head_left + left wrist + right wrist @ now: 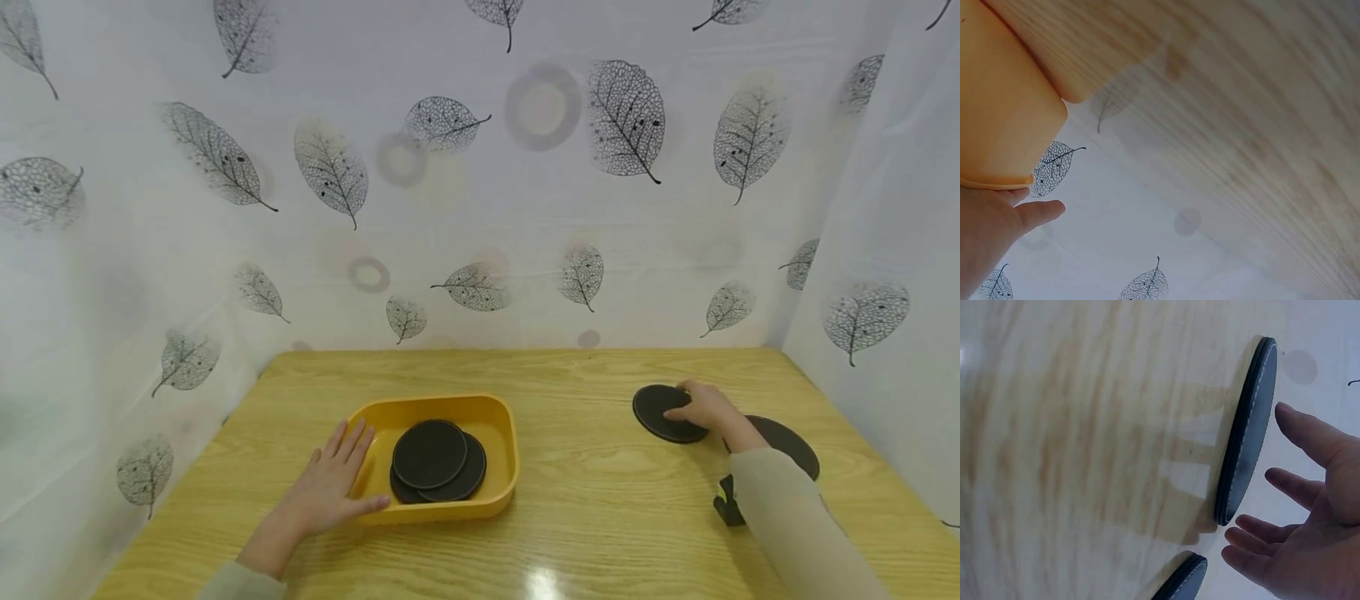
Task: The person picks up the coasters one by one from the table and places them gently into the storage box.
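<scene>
A yellow tray (480, 408) with rounded corners holds several round black coasters (430, 454), overlapping one another. My left hand (330, 479), fingers straight and spread, rests against the tray's left rim; the left wrist view shows its fingers (1041, 214) at the tray wall. At the right, a round black coaster (660, 412) with pale edge stitching lies on the table. Over it is my right hand (708, 410). In the right wrist view that hand's fingers (1288, 487) are spread around the coaster (1250, 434) and apart from it.
Another round black coaster (783, 446) lies farther right, partly hidden by the right sleeve (795, 517). Beside that sleeve is a small black item (727, 502) with a yellow-green patch. The wooden table (585, 475) meets a leaf-patterned curtain (480, 208) at the back and sides.
</scene>
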Available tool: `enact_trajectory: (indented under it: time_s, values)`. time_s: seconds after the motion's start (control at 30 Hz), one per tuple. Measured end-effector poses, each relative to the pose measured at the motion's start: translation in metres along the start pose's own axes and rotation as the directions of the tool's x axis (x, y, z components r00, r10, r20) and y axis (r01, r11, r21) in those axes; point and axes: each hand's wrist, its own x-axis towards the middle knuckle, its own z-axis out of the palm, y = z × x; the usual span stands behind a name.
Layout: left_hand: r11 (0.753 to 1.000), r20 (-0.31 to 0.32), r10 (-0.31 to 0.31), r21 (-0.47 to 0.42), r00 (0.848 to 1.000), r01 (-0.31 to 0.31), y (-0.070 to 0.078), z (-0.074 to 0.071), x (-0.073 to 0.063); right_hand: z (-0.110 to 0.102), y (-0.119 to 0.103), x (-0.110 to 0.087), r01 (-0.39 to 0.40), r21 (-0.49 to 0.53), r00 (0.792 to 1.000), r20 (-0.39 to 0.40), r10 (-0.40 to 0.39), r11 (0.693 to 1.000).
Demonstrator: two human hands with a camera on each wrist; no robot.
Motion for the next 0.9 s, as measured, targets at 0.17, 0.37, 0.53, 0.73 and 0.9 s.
enact_trajectory:
  time_s: [0.17,0.37,0.53,0.73,0.9]
  values:
    - [1.000,-0.009,0.000,-0.003,1.000,0.000,0.000,0.001,-0.001,0.004,0.002,0.001,0.007,-0.049,1.000,0.018,-0.006,0.999]
    - [1.000,-0.012,0.003,0.001,1.000,-0.003,0.001,0.000,-0.001,0.005,0.000,0.001,0.014,-0.090,1.000,0.015,-0.013,0.996]
    - [1.000,-0.002,-0.002,-0.008,1.000,0.002,0.001,0.000,-0.001,0.007,-0.003,-0.002,0.009,-0.091,1.000,0.002,-0.009,0.996]
    - [1.000,0.007,-0.003,-0.015,1.000,0.003,0.001,0.000,-0.001,0.010,-0.014,-0.010,0.022,-0.072,0.999,0.043,-0.019,0.997]
    - [1.000,-0.001,-0.001,-0.007,1.000,0.001,0.001,0.000,0.000,0.016,-0.024,-0.016,0.055,-0.086,0.996,0.078,-0.048,0.995]
